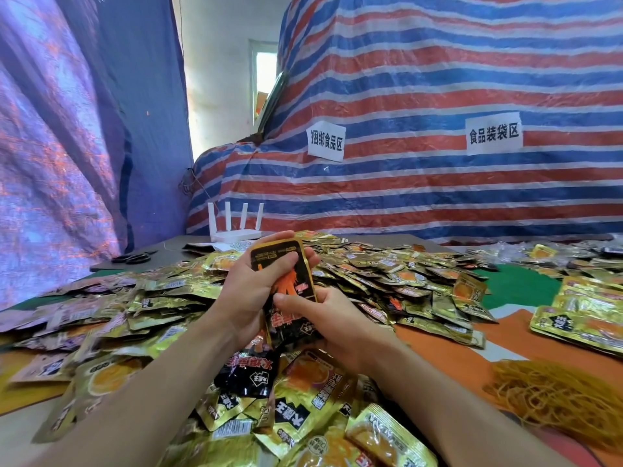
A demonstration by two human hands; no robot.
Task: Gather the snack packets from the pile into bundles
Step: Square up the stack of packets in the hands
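A big pile of gold and black snack packets point(371, 274) covers the table in front of me. Above it I hold a small stack of black packets point(286, 278) upright between both hands. My left hand point(249, 291) grips the stack from the left, thumb across its face and fingers curled round its top edge. My right hand point(323, 318) holds the stack's lower end, thumb pressed on the front. More loose packets point(303, 409) lie under my forearms.
A heap of tan rubber bands point(556, 399) lies at the right. Stacked gold packets point(580, 318) sit beyond it. A white router point(236, 230) and black scissors point(135, 257) stand at the back left. A striped tarp point(438, 96) with paper signs hangs behind.
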